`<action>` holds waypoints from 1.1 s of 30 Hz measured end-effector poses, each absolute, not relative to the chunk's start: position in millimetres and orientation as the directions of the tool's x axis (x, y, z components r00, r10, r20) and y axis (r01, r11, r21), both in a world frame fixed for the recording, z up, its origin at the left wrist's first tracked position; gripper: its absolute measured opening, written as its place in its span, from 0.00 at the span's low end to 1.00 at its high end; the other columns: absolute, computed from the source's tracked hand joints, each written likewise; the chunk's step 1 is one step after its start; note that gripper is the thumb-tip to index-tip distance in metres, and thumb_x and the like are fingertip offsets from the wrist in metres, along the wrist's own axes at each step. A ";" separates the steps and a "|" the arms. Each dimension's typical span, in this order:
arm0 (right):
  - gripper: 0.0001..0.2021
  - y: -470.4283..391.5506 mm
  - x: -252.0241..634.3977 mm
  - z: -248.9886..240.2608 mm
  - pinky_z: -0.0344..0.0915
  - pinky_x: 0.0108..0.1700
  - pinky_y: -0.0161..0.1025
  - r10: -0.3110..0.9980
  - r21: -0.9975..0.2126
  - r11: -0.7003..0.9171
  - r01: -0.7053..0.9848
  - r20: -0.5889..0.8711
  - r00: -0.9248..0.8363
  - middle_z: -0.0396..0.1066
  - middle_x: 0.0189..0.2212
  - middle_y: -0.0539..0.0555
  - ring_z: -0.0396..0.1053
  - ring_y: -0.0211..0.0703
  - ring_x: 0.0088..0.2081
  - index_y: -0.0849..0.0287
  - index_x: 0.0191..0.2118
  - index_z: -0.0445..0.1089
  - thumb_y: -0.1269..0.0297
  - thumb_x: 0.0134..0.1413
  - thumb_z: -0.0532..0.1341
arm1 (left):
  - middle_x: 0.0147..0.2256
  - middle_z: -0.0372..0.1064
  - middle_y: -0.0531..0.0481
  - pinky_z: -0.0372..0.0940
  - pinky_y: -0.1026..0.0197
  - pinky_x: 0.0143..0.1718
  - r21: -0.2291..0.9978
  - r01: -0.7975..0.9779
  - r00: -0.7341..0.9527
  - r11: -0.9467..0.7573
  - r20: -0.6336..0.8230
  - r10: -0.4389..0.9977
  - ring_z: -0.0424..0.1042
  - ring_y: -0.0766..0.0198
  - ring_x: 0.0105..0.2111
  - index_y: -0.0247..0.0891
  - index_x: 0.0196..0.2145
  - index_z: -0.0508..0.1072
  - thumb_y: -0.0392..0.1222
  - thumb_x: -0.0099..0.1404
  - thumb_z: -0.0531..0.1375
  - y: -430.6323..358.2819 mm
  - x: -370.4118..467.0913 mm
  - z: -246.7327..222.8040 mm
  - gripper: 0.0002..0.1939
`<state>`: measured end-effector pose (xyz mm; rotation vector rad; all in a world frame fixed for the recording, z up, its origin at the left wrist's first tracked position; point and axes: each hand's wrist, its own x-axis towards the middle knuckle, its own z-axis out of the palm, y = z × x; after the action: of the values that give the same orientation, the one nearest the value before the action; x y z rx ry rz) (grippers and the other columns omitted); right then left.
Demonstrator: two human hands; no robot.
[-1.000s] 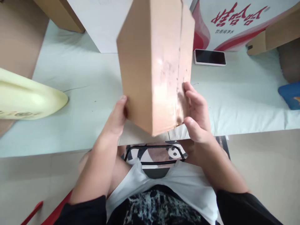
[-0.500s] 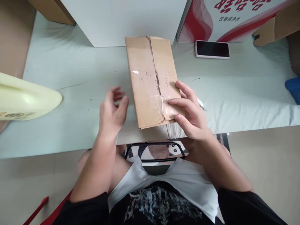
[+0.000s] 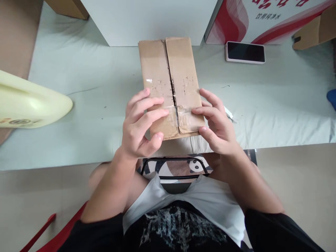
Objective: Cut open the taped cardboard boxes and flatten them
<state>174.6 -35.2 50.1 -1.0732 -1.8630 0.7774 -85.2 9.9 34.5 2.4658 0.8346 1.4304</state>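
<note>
A brown cardboard box (image 3: 157,70) with a dark gap along its middle seam and clear tape near its front end lies between my hands. My left hand (image 3: 141,126) grips its left front side, fingers on the top and thumb at the front edge. On the right side my right hand (image 3: 217,122) holds the box, fingertips along the edge. A small white cutter (image 3: 228,112) lies partly hidden behind my right hand.
A white box (image 3: 152,21) stands behind, with a red and white printed carton (image 3: 231,24) and a phone (image 3: 245,52) to its right. At the left lies a pale yellow bottle (image 3: 34,101). Cardboard pieces (image 3: 312,31) are at the back right.
My left hand has moved right and taken hold of the box. The box has turned slightly, and its seam gap looks wider. My right hand stays on its right side.
</note>
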 end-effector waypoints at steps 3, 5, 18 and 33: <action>0.18 -36.5 173.5 50.4 0.63 0.70 0.70 0.906 -0.826 0.414 0.382 0.332 -0.263 0.55 0.72 0.55 0.60 0.63 0.72 0.46 0.56 0.69 0.45 0.69 0.56 | 0.55 0.75 0.49 0.66 0.39 0.67 0.440 0.383 0.373 -0.812 0.731 0.572 0.68 0.48 0.64 0.52 0.56 0.74 0.55 0.72 0.53 10.4 -85.0 33.7 0.20; 0.18 -38.2 172.5 49.2 0.65 0.69 0.68 0.916 -0.843 0.394 0.366 0.329 -0.230 0.57 0.70 0.56 0.61 0.62 0.71 0.45 0.57 0.69 0.45 0.68 0.57 | 0.54 0.75 0.49 0.66 0.40 0.67 0.441 0.377 0.371 -0.814 0.734 0.569 0.68 0.48 0.63 0.53 0.56 0.74 0.55 0.72 0.53 10.8 -83.9 34.0 0.20; 0.13 -123.6 220.8 48.9 0.75 0.51 0.54 1.000 -0.418 -0.001 0.908 0.015 0.008 0.79 0.48 0.60 0.77 0.56 0.49 0.55 0.49 0.75 0.56 0.68 0.57 | 0.55 0.74 0.46 0.59 0.34 0.71 0.494 0.388 0.387 -0.778 0.679 0.624 0.67 0.45 0.63 0.49 0.53 0.72 0.57 0.71 0.51 9.3 -81.3 29.1 0.20; 0.12 -259.3 247.3 59.8 0.71 0.41 0.46 0.950 0.302 0.284 0.910 -0.215 -0.225 0.77 0.46 0.61 0.73 0.55 0.45 0.56 0.39 0.77 0.63 0.71 0.57 | 0.56 0.74 0.45 0.57 0.33 0.73 0.548 0.304 0.357 -0.780 0.693 0.626 0.64 0.46 0.67 0.48 0.52 0.72 0.56 0.73 0.51 7.6 -76.6 26.6 0.18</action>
<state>247.3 -259.3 59.8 -2.1234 -2.7813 -0.1988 -76.6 7.6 26.6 2.2991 0.8210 1.3918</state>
